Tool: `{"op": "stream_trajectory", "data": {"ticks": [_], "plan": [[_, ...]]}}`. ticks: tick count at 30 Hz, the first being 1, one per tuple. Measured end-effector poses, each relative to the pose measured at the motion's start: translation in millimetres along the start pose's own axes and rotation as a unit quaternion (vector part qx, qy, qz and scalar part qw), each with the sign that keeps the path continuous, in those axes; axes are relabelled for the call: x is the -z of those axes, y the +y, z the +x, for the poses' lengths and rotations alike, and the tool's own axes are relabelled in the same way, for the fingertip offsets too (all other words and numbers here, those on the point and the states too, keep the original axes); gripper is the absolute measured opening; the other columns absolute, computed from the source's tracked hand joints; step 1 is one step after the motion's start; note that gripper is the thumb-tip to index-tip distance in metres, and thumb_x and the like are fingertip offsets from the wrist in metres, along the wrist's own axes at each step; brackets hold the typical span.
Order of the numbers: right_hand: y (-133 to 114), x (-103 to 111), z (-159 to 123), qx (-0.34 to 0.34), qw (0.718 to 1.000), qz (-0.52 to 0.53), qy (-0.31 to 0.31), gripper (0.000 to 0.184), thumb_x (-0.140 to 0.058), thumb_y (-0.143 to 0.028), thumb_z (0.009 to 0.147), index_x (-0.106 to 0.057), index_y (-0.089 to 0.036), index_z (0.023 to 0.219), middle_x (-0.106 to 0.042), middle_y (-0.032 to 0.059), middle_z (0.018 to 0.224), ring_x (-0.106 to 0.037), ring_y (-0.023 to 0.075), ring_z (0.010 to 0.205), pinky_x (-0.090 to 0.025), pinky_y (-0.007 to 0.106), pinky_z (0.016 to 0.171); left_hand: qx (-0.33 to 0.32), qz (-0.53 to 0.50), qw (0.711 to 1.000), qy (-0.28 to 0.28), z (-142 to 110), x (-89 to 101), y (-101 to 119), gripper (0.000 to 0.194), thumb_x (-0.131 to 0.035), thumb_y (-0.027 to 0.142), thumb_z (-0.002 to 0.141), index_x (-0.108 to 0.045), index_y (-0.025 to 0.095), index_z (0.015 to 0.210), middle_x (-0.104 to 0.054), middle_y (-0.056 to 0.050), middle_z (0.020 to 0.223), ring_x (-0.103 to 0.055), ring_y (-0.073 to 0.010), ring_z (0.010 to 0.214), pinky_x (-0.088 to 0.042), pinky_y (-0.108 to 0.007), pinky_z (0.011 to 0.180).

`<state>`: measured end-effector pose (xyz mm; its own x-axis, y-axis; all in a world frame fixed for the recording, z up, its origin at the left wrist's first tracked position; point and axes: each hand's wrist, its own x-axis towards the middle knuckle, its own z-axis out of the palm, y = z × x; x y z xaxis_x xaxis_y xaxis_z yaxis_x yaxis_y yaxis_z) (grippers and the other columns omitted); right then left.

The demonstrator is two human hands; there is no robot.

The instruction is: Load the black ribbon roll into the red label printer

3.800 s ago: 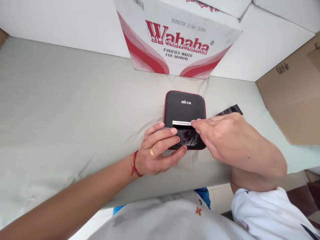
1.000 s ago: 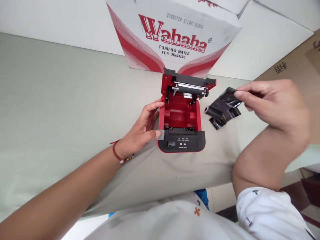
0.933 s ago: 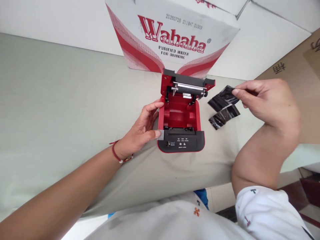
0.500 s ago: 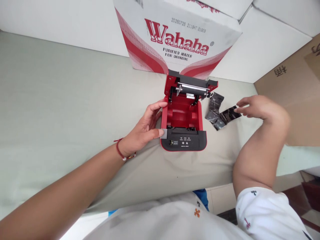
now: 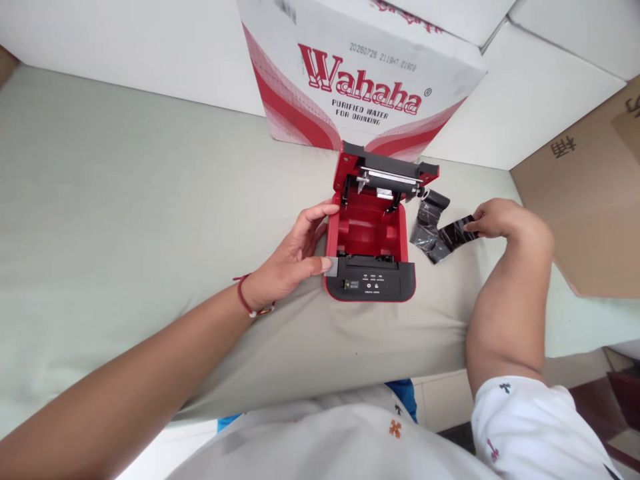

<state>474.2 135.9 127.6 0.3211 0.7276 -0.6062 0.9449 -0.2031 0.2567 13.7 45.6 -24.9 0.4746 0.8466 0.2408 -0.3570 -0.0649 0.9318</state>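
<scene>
A small red and black label printer stands on the cloth with its lid tipped up. Its red inner bay holds nothing. My left hand grips the printer's left side, fingers along the red wall and thumb on the grey tab by the front panel. To the right of the printer lies a shiny black ribbon, creased and bent, with a roll at its upper end. My right hand is closed at the ribbon's right end, thumb and fingers pinching it; the fingertips are partly hidden.
A white and red water carton stands right behind the printer, close to the raised lid. White boxes line the back. A brown cardboard box stands at the right. Pale green cloth covers the surface.
My right hand has moved left and slightly down, its fingers closing on the ribbon's end. The left hand keeps its hold on the printer. The view has shifted slightly.
</scene>
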Motion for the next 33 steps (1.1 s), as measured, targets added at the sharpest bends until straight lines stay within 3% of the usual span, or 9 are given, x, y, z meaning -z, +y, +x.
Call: {"op": "stream_trajectory", "data": {"ticks": [4, 7, 8, 11, 14, 18, 23, 27, 33], "plan": [[-7, 1, -9, 0.091, 0.995, 0.003, 0.028, 0.033, -0.091, -0.041, 0.107, -0.087, -0.017, 0.129, -0.086, 0.0140, 0.127, -0.083, 0.0325, 0.117, -0.072, 0.049, 0.107, -0.007, 0.000, 1.000, -0.003, 1, -1.3, 1, 0.084, -0.099, 0.054, 0.096, -0.061, 0.049, 0.171, -0.041, -0.002, 0.202, -0.047, -0.0418, 0.183, -0.045, -0.065, 0.153], [-8, 7, -51, 0.229, 0.972, 0.039, 0.034, 0.035, -0.093, -0.042, 0.103, -0.092, -0.029, 0.136, -0.090, 0.0077, 0.136, -0.086, 0.0310, 0.123, -0.070, 0.041, 0.109, -0.015, -0.003, 1.000, -0.007, 3, -2.9, 3, 0.083, -0.098, 0.052, 0.098, -0.061, 0.048, 0.171, -0.044, -0.002, 0.201, -0.050, -0.0417, 0.181, -0.043, -0.066, 0.153], [-9, 10, -69, 0.291, 0.954, 0.056, 0.036, 0.036, -0.092, -0.044, 0.103, -0.092, -0.033, 0.138, -0.090, 0.0053, 0.138, -0.087, 0.0275, 0.121, -0.070, 0.036, 0.106, -0.017, -0.006, 1.000, -0.008, 3, -3.2, 3, 0.083, -0.098, 0.052, 0.097, -0.061, 0.048, 0.171, -0.045, -0.003, 0.200, -0.051, -0.0419, 0.180, -0.043, -0.067, 0.153], [-18, 13, -126, 0.537, 0.836, 0.103, 0.044, 0.028, -0.082, -0.039, 0.114, -0.093, -0.036, 0.139, -0.091, 0.0057, 0.134, -0.089, 0.0221, 0.112, -0.071, 0.029, 0.094, -0.019, -0.012, 1.000, -0.008, 3, -3.0, 2, 0.084, -0.099, 0.053, 0.096, -0.062, 0.047, 0.171, -0.045, -0.003, 0.200, -0.052, -0.0425, 0.180, -0.047, -0.067, 0.152], [-45, 7, -165, 0.630, 0.761, 0.127, 0.083, 0.034, -0.077, -0.026, 0.116, -0.089, -0.039, 0.146, -0.091, 0.0011, 0.135, -0.090, 0.0204, 0.115, -0.072, 0.028, 0.092, -0.014, -0.009, 1.000, -0.002, 3, -1.9, 0, 0.083, -0.099, 0.053, 0.096, -0.063, 0.048, 0.171, -0.043, -0.002, 0.202, -0.051, -0.0426, 0.180, -0.048, -0.065, 0.151], [-98, -10, -175, 0.583, 0.776, 0.168, 0.171, 0.033, -0.070, -0.029, 0.121, -0.087, -0.033, 0.149, -0.089, 0.0030, 0.141, -0.088, 0.0202, 0.117, -0.071, 0.032, 0.102, -0.013, -0.014, 1.000, -0.002, 3, -2.3, 0, 0.083, -0.101, 0.053, 0.094, -0.064, 0.051, 0.169, -0.045, 0.001, 0.201, -0.048, -0.0412, 0.183, -0.042, -0.063, 0.154], [-153, -34, -146, 0.476, 0.831, 0.141, 0.251, 0.044, -0.065, -0.030, 0.118, -0.083, -0.019, 0.157, -0.087, 0.0147, 0.139, -0.084, 0.0301, 0.119, -0.067, 0.044, 0.108, -0.011, -0.020, 1.000, -0.006, 3, -3.8, 4, 0.082, -0.100, 0.050, 0.096, -0.063, 0.049, 0.169, -0.046, 0.000, 0.200, -0.051, -0.0412, 0.181, -0.044, -0.063, 0.152], [-174, -40, -133, 0.395, 0.880, 0.070, 0.255, 0.047, -0.062, -0.025, 0.118, -0.081, -0.019, 0.160, -0.084, 0.0183, 0.146, -0.082, 0.0338, 0.123, -0.063, 0.046, 0.106, -0.013, -0.001, 1.000, -0.011, 3, -3.1, 5, 0.082, -0.098, 0.050, 0.098, -0.060, 0.048, 0.172, -0.051, -0.002, 0.196, -0.057, -0.0414, 0.175, -0.051, -0.064, 0.148], [-182, -44, -135, 0.360, 0.889, 0.061, 0.275, 0.045, -0.061, -0.026, 0.119, -0.081, -0.021, 0.158, -0.084, 0.0179, 0.150, -0.082, 0.0372, 0.124, -0.065, 0.048, 0.103, -0.011, 0.004, 1.000, -0.003, 3, -3.3, 5, 0.082, -0.098, 0.050, 0.099, -0.061, 0.045, 0.171, -0.045, -0.005, 0.200, -0.056, -0.0409, 0.176, -0.049, -0.063, 0.150]]}}
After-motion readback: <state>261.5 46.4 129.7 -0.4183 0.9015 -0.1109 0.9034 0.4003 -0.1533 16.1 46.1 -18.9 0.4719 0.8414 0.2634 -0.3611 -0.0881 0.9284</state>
